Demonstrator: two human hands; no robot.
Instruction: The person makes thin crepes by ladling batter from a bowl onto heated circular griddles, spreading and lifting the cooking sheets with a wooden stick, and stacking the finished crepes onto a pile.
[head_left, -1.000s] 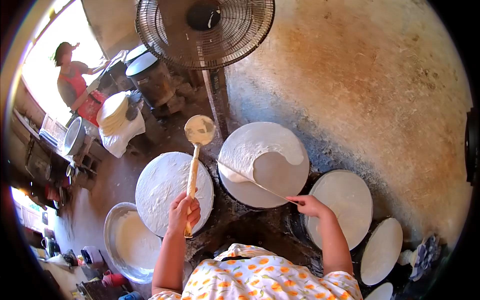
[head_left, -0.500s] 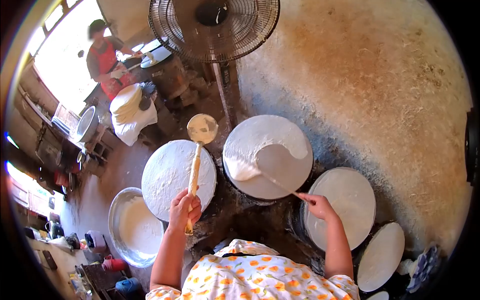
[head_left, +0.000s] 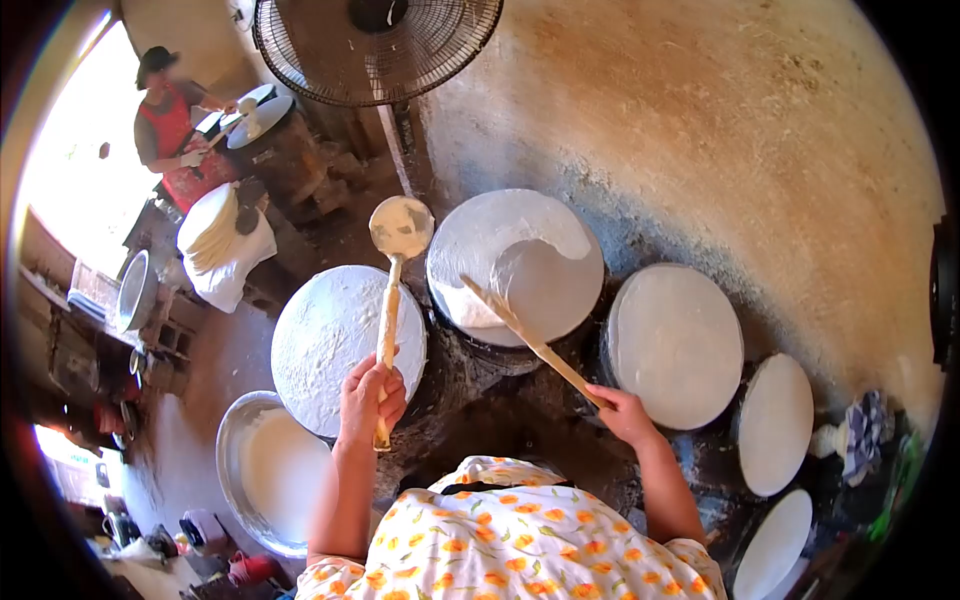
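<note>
Batter (head_left: 474, 310) is curving around a bare patch on the central disc (head_left: 552, 290) in the head view. On the near right of that disc, your right hand (head_left: 622, 412) is gripping a wooden stick (head_left: 540, 348), its tip pointing over the disc, though contact you cannot tell. On the near left, your left hand's (head_left: 373, 398) fingers are wrapping a ladle's (head_left: 390, 320) handle, while a white-coated disc (head_left: 340, 350) is sitting left of the central disc
</note>
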